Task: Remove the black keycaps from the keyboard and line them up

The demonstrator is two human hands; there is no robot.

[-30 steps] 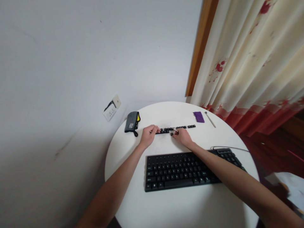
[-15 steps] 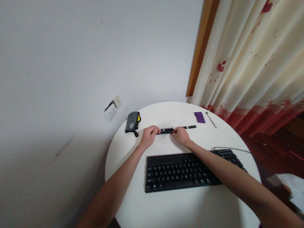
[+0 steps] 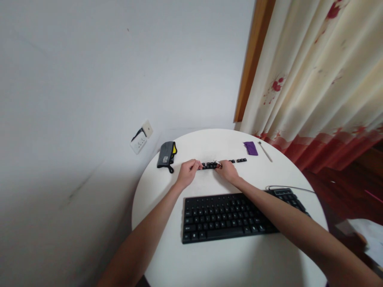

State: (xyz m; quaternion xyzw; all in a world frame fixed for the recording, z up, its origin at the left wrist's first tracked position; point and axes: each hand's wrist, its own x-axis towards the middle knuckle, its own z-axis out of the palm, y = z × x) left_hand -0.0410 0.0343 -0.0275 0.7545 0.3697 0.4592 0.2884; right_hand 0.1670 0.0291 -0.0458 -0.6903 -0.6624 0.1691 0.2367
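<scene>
Black keycaps (image 3: pixel 210 165) lie in rows on the white round table, between my two hands. My left hand (image 3: pixel 188 172) rests at the left end of these rows, its fingers curled and pressed together; whatever may be in them is hidden. At the right end of the rows, my right hand (image 3: pixel 228 171) is closed on a small shiny metal tool (image 3: pixel 217 162), whose exact kind is too small to tell. More keycaps (image 3: pixel 241 160) sit to the right, beyond that hand. A black keyboard (image 3: pixel 221 217) lies nearer to me, partly covered by my right forearm.
A grey pouch (image 3: pixel 165 155) with a yellow patch lies at the table's left. To the far right are a purple cloth pouch (image 3: pixel 250 148) and a thin brush-like stick (image 3: pixel 265 152). The keyboard's cable (image 3: pixel 293 186) runs towards the right edge of the table (image 3: pixel 185 259).
Both hands stay almost in place at the keycaps. The metal tool in my right hand shifts very slightly; the whole view drifts a little.
</scene>
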